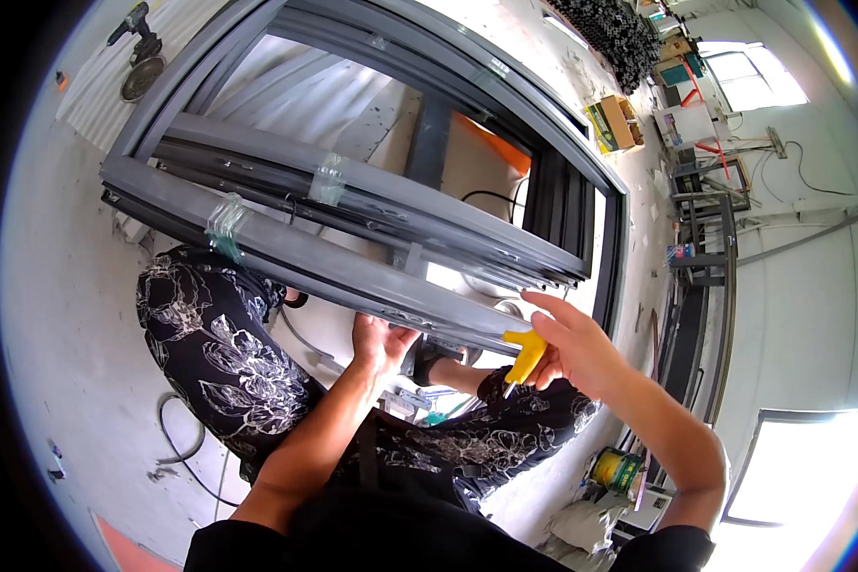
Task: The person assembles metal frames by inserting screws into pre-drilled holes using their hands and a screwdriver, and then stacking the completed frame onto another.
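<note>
A large grey metal window frame [286, 224] lies tilted in front of me, its near rail above my knees. My left hand [381, 345] is at the underside of that rail, palm up, with the fingers curled in under it and partly hidden. In my right hand [572, 348] is a yellow T-handle driver [524, 355], its short metal tip pointing down toward my lap. The right index finger and thumb reach over the rail's right end. Clear tape [226, 227] wraps the near rail, and another tape band [329, 179] is on the inner rail.
A cordless drill [138, 33] and a dark round disc [143, 78] lie at the far left. An open cardboard box [618, 124] stands beyond the frame's right side. A metal rack [720, 257] lines the right wall. A black cable [186, 458] curls on the floor at left.
</note>
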A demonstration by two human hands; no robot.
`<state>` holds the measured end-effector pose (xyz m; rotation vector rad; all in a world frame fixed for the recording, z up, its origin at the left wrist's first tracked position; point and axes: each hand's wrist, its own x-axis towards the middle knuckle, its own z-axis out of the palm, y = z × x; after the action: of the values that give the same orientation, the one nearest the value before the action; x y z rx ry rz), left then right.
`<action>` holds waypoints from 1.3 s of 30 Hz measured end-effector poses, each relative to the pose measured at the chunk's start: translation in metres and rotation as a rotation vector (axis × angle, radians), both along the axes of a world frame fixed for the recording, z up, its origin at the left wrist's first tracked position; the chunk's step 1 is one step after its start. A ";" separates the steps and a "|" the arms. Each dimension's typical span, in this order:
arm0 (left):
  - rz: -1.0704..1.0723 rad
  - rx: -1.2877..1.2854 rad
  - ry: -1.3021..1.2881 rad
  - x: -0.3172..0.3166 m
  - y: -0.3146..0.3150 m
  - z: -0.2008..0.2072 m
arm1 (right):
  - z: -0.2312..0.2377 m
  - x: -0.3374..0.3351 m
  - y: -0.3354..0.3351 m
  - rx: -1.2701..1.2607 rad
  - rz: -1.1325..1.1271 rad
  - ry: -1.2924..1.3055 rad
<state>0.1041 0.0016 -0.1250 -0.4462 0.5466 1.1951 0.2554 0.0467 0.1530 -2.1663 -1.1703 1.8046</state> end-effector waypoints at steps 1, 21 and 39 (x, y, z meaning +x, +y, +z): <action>-0.007 0.006 -0.004 -0.001 -0.001 0.000 | 0.000 -0.002 -0.006 0.019 -0.024 0.045; 0.010 -0.018 0.011 -0.005 0.001 -0.002 | 0.008 -0.010 -0.006 0.317 0.381 -0.436; 0.008 -0.034 0.013 -0.007 0.004 0.007 | 0.010 -0.015 0.000 0.486 0.759 -0.402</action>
<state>0.0969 0.0053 -0.1184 -0.4699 0.5769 1.1981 0.2404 0.0466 0.1632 -1.9547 -2.4652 1.0305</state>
